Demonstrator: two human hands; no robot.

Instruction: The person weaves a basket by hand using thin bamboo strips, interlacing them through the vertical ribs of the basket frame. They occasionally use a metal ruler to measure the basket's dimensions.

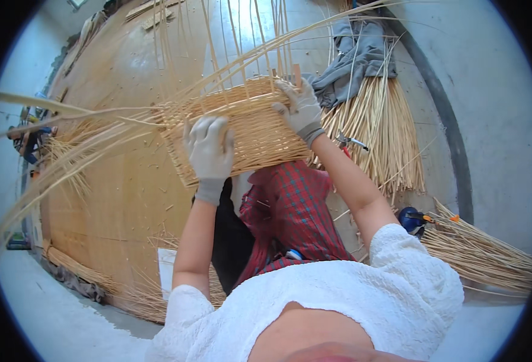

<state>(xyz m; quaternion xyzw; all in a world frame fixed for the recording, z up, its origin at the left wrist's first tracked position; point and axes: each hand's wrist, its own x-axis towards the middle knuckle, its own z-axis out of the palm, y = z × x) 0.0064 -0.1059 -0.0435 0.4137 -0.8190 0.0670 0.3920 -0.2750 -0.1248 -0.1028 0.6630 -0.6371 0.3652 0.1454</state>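
A partly woven wicker basket [258, 137] rests against my lap, its near wall facing me and tall bare stakes [235, 36] rising from the far side. My left hand [208, 148], in a pale glove with a grey cuff, lies over the left part of that wall, fingers bent over the woven edge. At the upper right corner, my gloved right hand [303, 110] grips the edge, thumb on the near face and fingers over the top. Long loose willow rods [97, 114] run out from the basket's left end, and others slant up to the right. The undersides of my fingers are hidden.
To the right lies a large bundle of rods [386, 136] under grey cloth [350, 63], with red-handled pruning shears [350, 143] on it. Another rod bundle [483, 250] sits lower right beside a dark blue object [412, 218]. Offcuts dot the wooden board [115, 199] at left.
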